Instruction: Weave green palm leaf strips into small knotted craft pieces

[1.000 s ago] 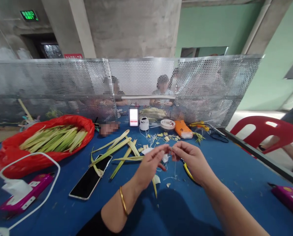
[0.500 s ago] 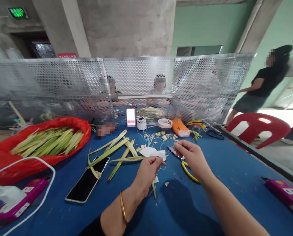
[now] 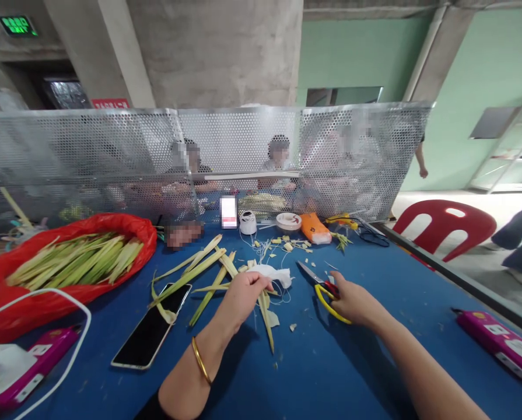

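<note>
My left hand (image 3: 248, 294) is closed in a pinch over the middle of the blue table. A pale corn husk strip (image 3: 266, 321) runs down from below its fingertips, and the pinched part is hidden. Just behind the fingers lies a crumpled white tissue (image 3: 282, 276), with thin white thread (image 3: 281, 298) looped beside it. My right hand (image 3: 352, 297) grips the handles of yellow-handled scissors (image 3: 308, 272), whose blades point away to the left on the table. More green and pale husk strips (image 3: 212, 262) lie to the left, partly over a dark phone (image 3: 149, 338).
A red plastic bag (image 3: 142, 224) full of husks stands at left. Behind are a thread spool (image 3: 248, 223), a tape roll (image 3: 288, 222), an orange packet (image 3: 315, 227) and a perforated metal screen (image 3: 243, 134). Purple power strips (image 3: 497, 344) lie at both sides.
My right hand has moved from a raised pinch near the tissue down onto the scissors' handles. My left hand has shifted left, showing more of the husk strip. The view has turned slightly right.
</note>
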A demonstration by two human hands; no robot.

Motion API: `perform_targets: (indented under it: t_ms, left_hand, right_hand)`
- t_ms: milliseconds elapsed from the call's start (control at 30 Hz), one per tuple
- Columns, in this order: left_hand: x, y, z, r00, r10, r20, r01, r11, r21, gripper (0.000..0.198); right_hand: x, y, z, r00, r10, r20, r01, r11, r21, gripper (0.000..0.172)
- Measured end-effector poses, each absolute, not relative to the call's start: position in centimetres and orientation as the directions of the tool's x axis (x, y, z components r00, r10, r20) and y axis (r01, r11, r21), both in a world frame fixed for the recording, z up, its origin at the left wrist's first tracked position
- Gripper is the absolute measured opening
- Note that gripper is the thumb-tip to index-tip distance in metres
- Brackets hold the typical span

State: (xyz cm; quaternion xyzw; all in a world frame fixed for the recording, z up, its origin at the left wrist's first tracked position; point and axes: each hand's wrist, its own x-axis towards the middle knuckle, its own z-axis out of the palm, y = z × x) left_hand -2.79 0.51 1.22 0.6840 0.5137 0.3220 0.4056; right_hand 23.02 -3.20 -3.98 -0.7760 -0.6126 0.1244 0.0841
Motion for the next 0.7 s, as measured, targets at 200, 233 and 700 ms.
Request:
perform_targets:
  t_ms: [200,233,700]
  left_hand:
    - [-4.4,1.5,2.1,0.306,0.948,0.086,0.509,-0.239,0.827,0.031]
    - [-4.6,1.5,2.2,0.316,0.945,0.087,0.540,-0.254,0.802,0.031]
    - [-5.4,1.1,2.8,0.455,0.859,0.237,0.758,-0.513,0.403,0.026]
  right_hand:
    - [21.5,-6.5,-3.4,0.022,0.957,-0.288,-0.087,-0.285,-0.955,0.044]
    - [21.0,-7.2,-3.2,-0.068,0.957,-0.282,-0.306,-0.289,-0.907,0.044]
    - [14.3,-10.9,-4.6,-0.629,0.777,-0.020,-0.721,-0.593,-0.358,0.072]
